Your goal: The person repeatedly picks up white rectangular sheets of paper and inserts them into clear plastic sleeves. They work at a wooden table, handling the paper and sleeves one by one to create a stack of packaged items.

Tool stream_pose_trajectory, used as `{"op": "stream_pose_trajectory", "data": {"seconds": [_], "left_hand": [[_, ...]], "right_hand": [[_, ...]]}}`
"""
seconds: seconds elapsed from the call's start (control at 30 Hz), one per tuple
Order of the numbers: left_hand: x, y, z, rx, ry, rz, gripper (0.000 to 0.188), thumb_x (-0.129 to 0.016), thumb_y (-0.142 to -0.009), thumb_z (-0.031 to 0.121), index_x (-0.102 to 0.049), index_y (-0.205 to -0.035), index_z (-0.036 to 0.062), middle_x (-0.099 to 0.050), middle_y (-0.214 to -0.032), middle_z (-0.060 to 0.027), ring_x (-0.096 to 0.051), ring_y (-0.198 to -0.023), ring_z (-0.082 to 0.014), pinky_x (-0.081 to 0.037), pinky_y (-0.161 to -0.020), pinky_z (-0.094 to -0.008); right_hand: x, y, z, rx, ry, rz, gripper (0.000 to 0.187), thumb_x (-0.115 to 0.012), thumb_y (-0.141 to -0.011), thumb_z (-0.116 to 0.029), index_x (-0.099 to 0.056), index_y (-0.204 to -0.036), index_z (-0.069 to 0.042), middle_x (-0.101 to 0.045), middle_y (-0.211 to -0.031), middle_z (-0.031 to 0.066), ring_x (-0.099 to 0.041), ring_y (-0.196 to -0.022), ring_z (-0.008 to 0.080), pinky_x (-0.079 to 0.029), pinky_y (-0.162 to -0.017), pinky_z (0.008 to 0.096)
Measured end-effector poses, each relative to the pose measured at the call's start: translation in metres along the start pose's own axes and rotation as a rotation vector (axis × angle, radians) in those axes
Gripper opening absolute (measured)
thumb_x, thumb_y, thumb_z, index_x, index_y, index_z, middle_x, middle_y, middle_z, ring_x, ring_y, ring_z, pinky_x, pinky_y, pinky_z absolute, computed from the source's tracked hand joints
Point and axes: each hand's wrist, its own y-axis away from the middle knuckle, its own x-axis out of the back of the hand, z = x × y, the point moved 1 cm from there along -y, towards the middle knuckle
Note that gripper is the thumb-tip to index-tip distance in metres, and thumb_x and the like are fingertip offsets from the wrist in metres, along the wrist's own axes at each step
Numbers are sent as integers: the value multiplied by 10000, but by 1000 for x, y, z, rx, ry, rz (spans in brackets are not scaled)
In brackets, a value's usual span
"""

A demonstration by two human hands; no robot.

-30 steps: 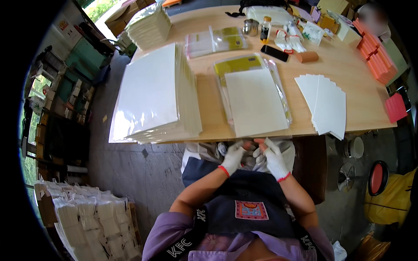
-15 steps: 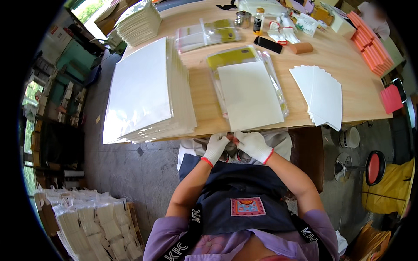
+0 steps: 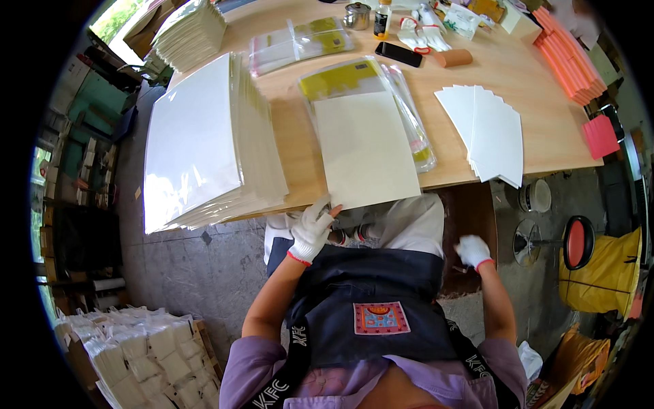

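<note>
My left hand (image 3: 312, 232), in a white knit glove with bare fingertips showing, is at the near-left corner of a cream sheet (image 3: 368, 150). Its thumb and a finger close on that corner. The sheet lies over clear plastic sleeves with olive-green printing (image 3: 344, 76), and its near edge overhangs the table. Out to the right and below table height is my right hand (image 3: 473, 251), also gloved. Its fingers look curled in; whether anything is inside them is hidden.
A tall stack of plastic-covered white sheets (image 3: 194, 136) stands left on the table (image 3: 293, 150). Fanned white cards (image 3: 487, 133) lie right. Farther back are a black phone (image 3: 398, 54), a brown cylinder (image 3: 453, 58) and a bottle (image 3: 382, 20). A round-seated stool (image 3: 578, 243) stands right.
My hands, together at the table's edge before, are now apart. The left has reached the sheet's corner; the right has swung out to the right. The sheet sits nearer me, past the table's edge.
</note>
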Motion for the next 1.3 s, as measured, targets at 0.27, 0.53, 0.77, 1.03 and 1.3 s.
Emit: {"op": "stream_pose_trajectory", "data": {"seconds": [0.27,0.53,0.77,1.03,1.3], "left_hand": [[5,-8,5,120,147,19,86,-683,-693,51,-631,-760,60,-591,-796,-58,-559,-680,-220,-430,-543,-311],[-13,17,8,1284,1418,232,350,-616,-829,56,-501,-1159,24,-584,-916,-47,-580,-694,-106,-513,-591,-219],[136,-57,58,710,646,-102,349,-642,-802,159,-561,-1087,-25,-551,-768,-19,-498,-691,-75,-406,-613,-208],[280,-68,3,560,360,572,358,-465,-874,137,-520,-1159,-71,-566,-1071,-104,-526,-976,-148,-422,-815,-268],[268,-13,-86,664,285,674,415,-443,-891,119,-419,-1284,-13,-417,-1324,-127,-434,-1190,-239,-397,-953,-338]], "right_hand": [[108,-13,-127,705,-450,595,295,-732,-614,-136,-612,-882,-105,-589,-963,84,-557,-902,292,-452,-771,403],[45,-51,-133,265,-1122,501,290,-556,-834,-317,-616,-859,-35,-601,-796,148,-552,-720,283,-422,-635,374],[61,-10,-177,573,-1906,-208,74,-552,-886,-138,-562,-912,-70,-546,-666,-14,-478,-513,70,-350,-443,204],[224,55,-334,1065,-1602,-209,236,-564,-888,-247,-517,-747,-64,-481,-591,-23,-456,-513,38,-356,-452,207],[227,42,-372,1051,-1512,-187,301,-563,-882,-353,-574,-815,-60,-553,-644,-11,-508,-502,49,-399,-425,201]]}}
